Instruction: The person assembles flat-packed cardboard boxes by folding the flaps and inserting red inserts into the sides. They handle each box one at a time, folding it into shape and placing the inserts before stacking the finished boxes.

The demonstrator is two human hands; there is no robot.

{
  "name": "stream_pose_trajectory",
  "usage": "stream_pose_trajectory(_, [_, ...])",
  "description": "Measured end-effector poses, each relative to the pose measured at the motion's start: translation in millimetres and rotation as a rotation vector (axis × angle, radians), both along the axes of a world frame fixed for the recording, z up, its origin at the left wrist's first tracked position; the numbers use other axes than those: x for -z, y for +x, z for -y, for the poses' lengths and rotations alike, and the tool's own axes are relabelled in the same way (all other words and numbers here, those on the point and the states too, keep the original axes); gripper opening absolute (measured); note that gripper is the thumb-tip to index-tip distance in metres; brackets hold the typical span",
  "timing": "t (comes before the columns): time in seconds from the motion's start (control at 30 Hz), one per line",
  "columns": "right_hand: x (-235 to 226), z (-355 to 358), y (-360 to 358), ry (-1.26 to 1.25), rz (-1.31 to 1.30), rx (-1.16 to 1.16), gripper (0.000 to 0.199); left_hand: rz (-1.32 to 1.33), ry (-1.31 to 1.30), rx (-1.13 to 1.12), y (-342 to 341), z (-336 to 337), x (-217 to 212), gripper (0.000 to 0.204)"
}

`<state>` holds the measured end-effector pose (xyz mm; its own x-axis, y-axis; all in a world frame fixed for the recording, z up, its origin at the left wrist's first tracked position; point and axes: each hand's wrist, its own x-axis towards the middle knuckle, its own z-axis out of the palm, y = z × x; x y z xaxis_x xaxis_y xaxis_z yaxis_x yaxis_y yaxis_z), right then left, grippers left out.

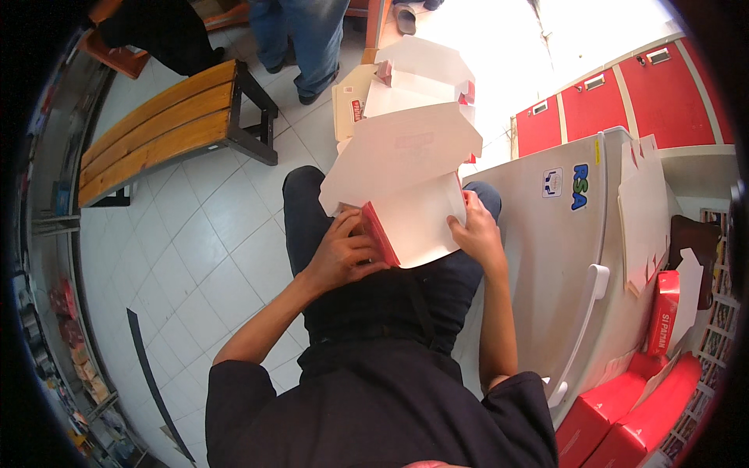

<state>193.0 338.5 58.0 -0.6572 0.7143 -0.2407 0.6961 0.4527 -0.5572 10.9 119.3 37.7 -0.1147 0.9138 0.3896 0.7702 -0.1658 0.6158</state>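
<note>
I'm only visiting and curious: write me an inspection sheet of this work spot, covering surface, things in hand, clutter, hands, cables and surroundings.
Surface: no table under the work; it sits over the person's dark trousers, above a tiled floor.
Things in hand: one opened white carton with a red side flap.
Clutter: another opened carton beyond it; red boxes at lower right.
Hands: left hand touches the flap, grip unclear; right hand pinches the carton's right edge.
Cables: nothing seen near the hands.
Surroundings: wooden bench, white fridge, red locker doors, someone's jeans.
</note>
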Motion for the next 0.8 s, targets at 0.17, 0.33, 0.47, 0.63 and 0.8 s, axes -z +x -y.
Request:
stream_pose_trajectory(0.17, [-20.7,7.9,-14.5,0.388,-0.142,-0.017,0.059,0.049,-0.136,0.038,-2.7,2.9,-0.4,0.017])
stream_pose_trajectory(0.33, [-63.0,65.1,-7.2,-0.187,-0.417,-0.462,0.066,-0.002,-0.098,0.019,1.3,1.9,-3.4,0.014])
stream_pose_trajectory(0.47, [-39.8,98.6,-4.6,0.146,-0.241,-0.506,0.054,-0.102,0.008,-0.064,10.7,7.6,6.2,0.015])
stream_pose_trajectory(0.63, [-23.0,108.8,-0.2,0.283,-0.25,-0.447,0.066,-0.129,0.047,-0.146,16.8,11.8,11.6,0.017])
stream_pose_trajectory(0.8, [-19.3,112.8,-1.4,0.334,-0.244,-0.456,0.069,-0.144,0.058,-0.175,20.9,14.0,20.8,0.018])
